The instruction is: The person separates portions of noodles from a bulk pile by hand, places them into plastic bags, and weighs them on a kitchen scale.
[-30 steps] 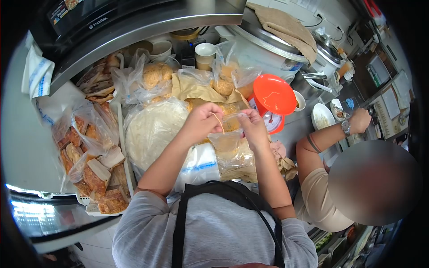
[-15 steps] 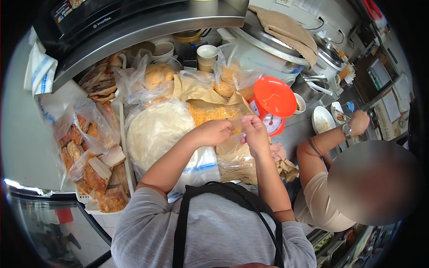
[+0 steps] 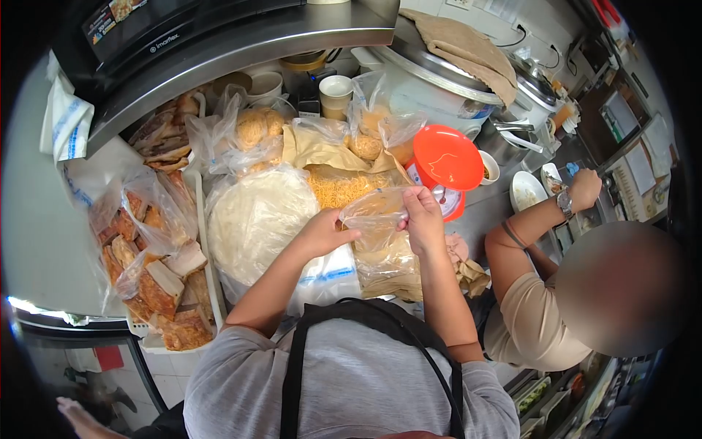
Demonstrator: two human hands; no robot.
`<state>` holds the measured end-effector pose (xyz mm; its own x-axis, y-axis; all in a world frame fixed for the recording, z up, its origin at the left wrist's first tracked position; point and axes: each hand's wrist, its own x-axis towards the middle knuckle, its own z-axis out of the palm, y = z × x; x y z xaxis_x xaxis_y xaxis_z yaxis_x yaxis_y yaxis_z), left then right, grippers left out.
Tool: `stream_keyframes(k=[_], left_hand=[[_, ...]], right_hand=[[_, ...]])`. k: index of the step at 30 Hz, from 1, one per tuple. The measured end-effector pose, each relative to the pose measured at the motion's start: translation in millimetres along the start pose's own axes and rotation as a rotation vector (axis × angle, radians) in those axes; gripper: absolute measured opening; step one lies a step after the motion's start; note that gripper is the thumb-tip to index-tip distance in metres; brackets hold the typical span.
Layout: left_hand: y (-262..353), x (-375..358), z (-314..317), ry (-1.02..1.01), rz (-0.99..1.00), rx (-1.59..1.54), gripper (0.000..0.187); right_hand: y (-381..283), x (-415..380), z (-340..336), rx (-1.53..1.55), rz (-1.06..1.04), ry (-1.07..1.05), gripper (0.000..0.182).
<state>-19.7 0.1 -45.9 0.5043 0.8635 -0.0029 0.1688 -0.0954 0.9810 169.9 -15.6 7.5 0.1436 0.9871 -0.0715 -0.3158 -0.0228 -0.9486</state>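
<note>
A small clear plastic bag (image 3: 376,207) is stretched between my two hands, its film spread wide. My right hand (image 3: 424,218) pinches the bag's right side between thumb and fingers. At the other end my left hand (image 3: 325,234) holds the film, its thumb pointing right; some of its fingers are hidden. Just beyond the bag lie yellow noodle-like strands (image 3: 340,188) in an opened brown paper wrapping (image 3: 322,150). A large plastic-wrapped stack of round white sheets (image 3: 259,219) is beside my left forearm.
A red-topped kitchen scale (image 3: 446,164) stands beyond my right hand. Roasted meat slabs (image 3: 157,282) fill a white crate (image 3: 208,249) at left. Bagged food (image 3: 259,126) and a paper cup (image 3: 336,95) sit behind. A co-worker's arm (image 3: 523,234) reaches in at right.
My left hand has moved left and down, away from my right hand, and the bag between them is spread wider. A person's hand has appeared at the lower left.
</note>
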Motion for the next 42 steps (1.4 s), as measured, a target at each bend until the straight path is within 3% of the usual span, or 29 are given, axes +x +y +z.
stream_keyframes(k=[5,12,15,19,22,25,28,31,34,37,40,42], left_hand=[[29.3,-7.5,-24.8,0.134,-0.182,0.272,0.013],[78.3,7.8,-24.0,0.089,-0.059,-0.010,0.015],[70.5,22.9,-5.6,0.041,0.093,0.272,0.024],[77.4,17.3,8.5,-0.021,0.117,0.544,0.038],[94.1,8.3,3.1,-0.188,0.051,0.802,0.034],[95.0,1.3,-7.0,-0.209,0.190,0.737,0.039],[81.0,-3.6,-15.6,0.099,0.416,0.343,0.050],[31.7,3.6,-3.1,0.133,0.292,0.282,0.059],[37.8,10.6,23.0,-0.022,0.349,0.056,0.053],[8.6,42.6,16.9,-0.087,-0.024,0.075,0.043],[1.4,66.6,4.8,0.384,0.157,0.005,0.032],[24.3,83.1,-15.3,0.534,-0.036,-0.267,0.027]], right_hand=[[1.0,-0.5,-3.1,-0.042,-0.001,-0.014,0.013],[4.9,-6.0,5.0,-0.086,0.040,-0.056,0.013],[4.6,-11.0,8.1,-0.085,0.058,-0.076,0.014],[-1.7,-11.9,0.0,-0.091,0.072,-0.021,0.012],[-3.1,-8.4,-13.2,-0.040,0.018,0.003,0.013],[-9.1,-5.7,-20.3,-0.013,0.008,0.030,0.011],[-16.4,-10.3,-10.8,0.053,0.007,0.016,0.010],[-20.1,-17.4,10.6,0.107,-0.021,-0.120,0.009],[-27.6,-24.1,35.7,0.069,-0.075,-0.227,0.008],[-27.8,-24.3,40.7,-0.023,-0.122,-0.315,0.017],[-20.2,-20.0,23.0,-0.167,-0.211,-0.263,0.031],[-4.9,-13.9,-9.2,-0.314,-0.205,-0.196,0.037]])
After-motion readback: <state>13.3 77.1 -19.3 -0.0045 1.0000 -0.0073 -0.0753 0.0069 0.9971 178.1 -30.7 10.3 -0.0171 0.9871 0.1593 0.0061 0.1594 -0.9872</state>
